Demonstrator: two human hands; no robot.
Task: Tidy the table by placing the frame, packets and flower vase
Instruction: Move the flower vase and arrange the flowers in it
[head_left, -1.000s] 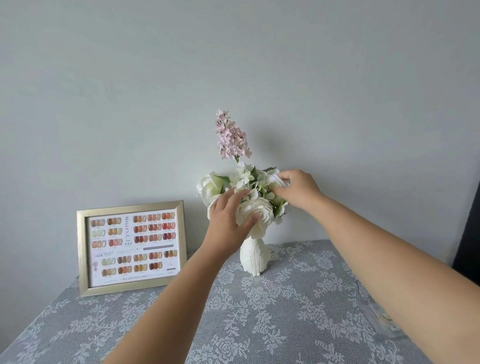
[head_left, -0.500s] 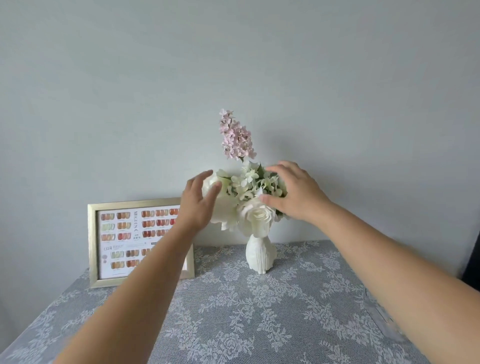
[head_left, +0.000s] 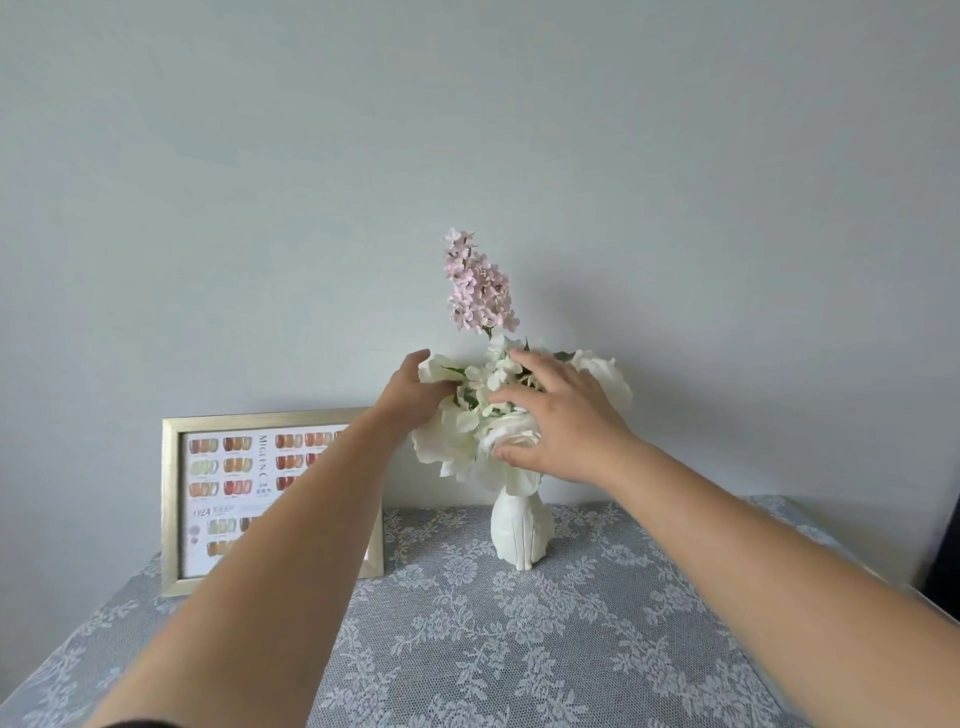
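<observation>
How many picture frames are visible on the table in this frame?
1. The gold frame stands at the table's back left, leaning against the wall, left of the white vase. The left forearm hides its right part; nothing suggests another behind it.

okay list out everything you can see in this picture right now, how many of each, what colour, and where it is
vase: one, white, standing upright on the table near the wall, right of the frame
flowers: one bunch, white with green leaves, in the vase
pink sprig: one, pale pink, rising above the white flowers
frame: one, gold edge, holding a chart of nail colour swatches, at the back left against the wall, partly hidden by the left forearm
tablecloth: one, grey-blue with white lace flower pattern, covering the table
wall: pale grey, behind everything
packets: none that I can make out
left hand: one, on the left side of the flowers
right hand: one, fingers spread over the right side of the flowers
</observation>
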